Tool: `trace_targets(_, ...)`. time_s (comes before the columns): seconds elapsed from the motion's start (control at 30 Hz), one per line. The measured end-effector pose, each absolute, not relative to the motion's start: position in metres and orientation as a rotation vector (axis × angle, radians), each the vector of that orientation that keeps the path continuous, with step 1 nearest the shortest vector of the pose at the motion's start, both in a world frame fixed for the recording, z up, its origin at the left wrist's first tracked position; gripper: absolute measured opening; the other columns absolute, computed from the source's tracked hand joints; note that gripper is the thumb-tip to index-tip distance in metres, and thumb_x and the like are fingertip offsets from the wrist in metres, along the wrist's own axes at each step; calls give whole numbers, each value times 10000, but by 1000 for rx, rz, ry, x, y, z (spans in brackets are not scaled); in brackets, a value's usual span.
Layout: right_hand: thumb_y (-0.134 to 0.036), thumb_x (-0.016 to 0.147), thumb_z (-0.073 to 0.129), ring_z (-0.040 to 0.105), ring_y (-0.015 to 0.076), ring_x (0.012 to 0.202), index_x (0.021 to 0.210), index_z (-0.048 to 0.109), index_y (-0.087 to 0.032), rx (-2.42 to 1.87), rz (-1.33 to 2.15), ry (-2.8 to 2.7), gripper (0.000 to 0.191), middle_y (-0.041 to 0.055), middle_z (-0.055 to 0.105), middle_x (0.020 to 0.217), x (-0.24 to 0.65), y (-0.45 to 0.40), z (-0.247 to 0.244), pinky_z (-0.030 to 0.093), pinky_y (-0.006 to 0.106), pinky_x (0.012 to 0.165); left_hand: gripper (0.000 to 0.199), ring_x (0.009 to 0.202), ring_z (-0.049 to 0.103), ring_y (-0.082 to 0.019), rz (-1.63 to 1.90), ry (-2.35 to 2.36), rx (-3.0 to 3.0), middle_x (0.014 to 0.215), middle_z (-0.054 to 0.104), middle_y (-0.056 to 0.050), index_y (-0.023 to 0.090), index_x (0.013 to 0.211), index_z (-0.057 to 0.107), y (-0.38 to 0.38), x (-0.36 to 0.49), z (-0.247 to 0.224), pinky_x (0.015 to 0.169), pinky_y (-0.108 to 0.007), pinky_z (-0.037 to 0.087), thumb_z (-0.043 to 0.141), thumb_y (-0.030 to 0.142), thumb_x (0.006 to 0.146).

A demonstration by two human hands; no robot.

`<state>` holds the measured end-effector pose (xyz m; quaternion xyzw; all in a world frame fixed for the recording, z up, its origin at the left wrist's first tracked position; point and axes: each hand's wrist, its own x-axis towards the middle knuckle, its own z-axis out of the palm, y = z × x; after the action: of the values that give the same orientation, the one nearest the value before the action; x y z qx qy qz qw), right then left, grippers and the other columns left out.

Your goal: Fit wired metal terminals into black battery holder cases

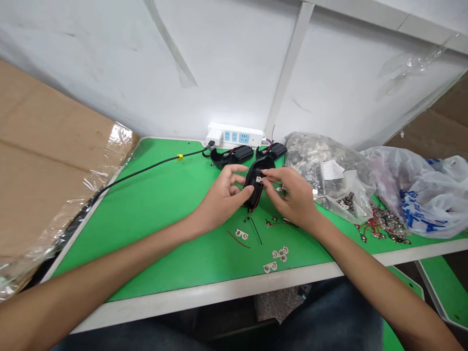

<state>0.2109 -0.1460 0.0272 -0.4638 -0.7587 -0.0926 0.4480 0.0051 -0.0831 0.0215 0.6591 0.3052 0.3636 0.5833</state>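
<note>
A black plastic housing (255,194) with a red wire along it stands tilted between my hands. My left hand (228,195) grips its left side, with the thumb across the front. At its right, my right hand (288,195) pinches a small metal contact plate (259,180) between thumb and forefinger, against the inside of the housing. Below lie a loose metal contact plate (242,235), a red wire (239,240) and a black wire (256,231). Several more contact plates (270,267) are near the front edge.
Two more black housings (237,155) (275,150) lie behind, before a white power strip (237,135) with a black cable (146,169). Plastic bags (325,170) (413,190) and a pile of red-wired parts (383,224) sit right on the green table (164,263). Cardboard (54,161) stands left.
</note>
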Motion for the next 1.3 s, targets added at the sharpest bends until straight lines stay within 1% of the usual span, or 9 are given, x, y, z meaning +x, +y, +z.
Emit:
trace_targets(0.13,-235,1028,634,769,246,966,1271,649,-279,-1219,-186,-1848,248,47,800,1034,212,-145,25,625,455,892,501,589,468,-58,844,697,1549,1040,647,-12,220,1278,502,-84,5,21,538,-221,357,786,358,889)
trace_targets(0.33,-229,1027,632,772,248,989,1306,614,-277,-1225,-160,-1855,284,48,798,1044,212,-144,22,616,454,918,507,605,476,-63,856,709,1553,1042,639,-12,213,1293,494,-84,5,21,555,-225,377,772,355,893)
trace_targets(0.67,-255,1027,638,779,269,1008,1328,609,-292,-1226,-169,-1855,305,45,805,1052,212,-146,23,628,483,924,505,617,501,-70,871,719,1541,1048,642,-13,221,1291,494,-84,5,21,547,-225,374,771,349,888)
trace_targets(0.77,-248,1028,641,781,263,1001,1325,613,-289,-1233,-160,-1838,302,44,807,1051,211,-146,23,634,469,911,501,614,492,-70,876,722,1538,1045,643,-12,221,1293,488,-84,5,21,545,-228,373,762,350,893)
trace_targets(0.9,-235,1038,640,787,256,1038,1338,611,-287,-1236,-146,-1828,305,39,814,1074,211,-147,25,635,460,931,495,632,502,-80,870,727,1540,1050,644,-15,220,1297,482,-84,4,21,556,-235,383,748,360,903)
trace_targets(1.13,-211,1052,627,809,252,1078,1351,607,-292,-1235,-102,-1848,311,44,822,1162,213,-148,28,636,475,967,498,629,503,-79,878,745,1552,1048,646,-15,218,1301,487,-84,4,21,556,-238,387,748,353,899)
trace_targets(1.3,-202,1035,644,810,242,1078,1346,602,-280,-1238,-70,-1832,324,32,830,1117,213,-148,28,639,448,956,487,636,524,-81,874,750,1558,1056,641,-17,217,1295,484,-84,4,22,553,-238,402,740,357,905)
